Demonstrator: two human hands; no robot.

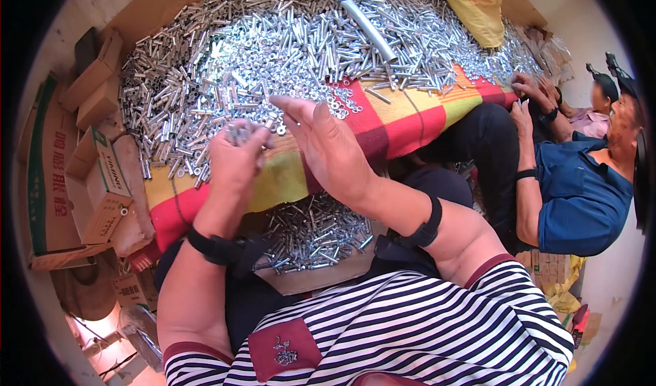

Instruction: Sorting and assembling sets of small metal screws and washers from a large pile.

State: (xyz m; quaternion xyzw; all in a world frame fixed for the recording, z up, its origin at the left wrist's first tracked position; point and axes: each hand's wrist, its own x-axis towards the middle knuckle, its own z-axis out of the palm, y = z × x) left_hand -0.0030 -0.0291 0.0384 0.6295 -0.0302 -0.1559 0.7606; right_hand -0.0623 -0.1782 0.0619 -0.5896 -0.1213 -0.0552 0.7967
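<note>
My left hand (236, 155) is curled over the near edge of the pile, closed around a few small grey metal pieces (238, 134). They are too blurred to tell whether they are nuts or washers. Beside it, my right hand (331, 147) is held up with fingers stretched out and nothing visible in its palm. Loose silvery nuts (263, 64) and washers (338, 105) lie just beyond both hands. Sleeve-type metal anchor bolts (167, 112) are heaped to the left. All of this rests on a checked red and yellow blanket (280, 181).
Below my forearms, a cardboard box (328, 276) holds assembled-looking bolts. A grey metal tube-like piece (369, 27) lies on the heap, near a yellow sack (475, 10). Cartons (89, 181) stand at left. At right, a person in a blue shirt (581, 194) works at the pile, another behind.
</note>
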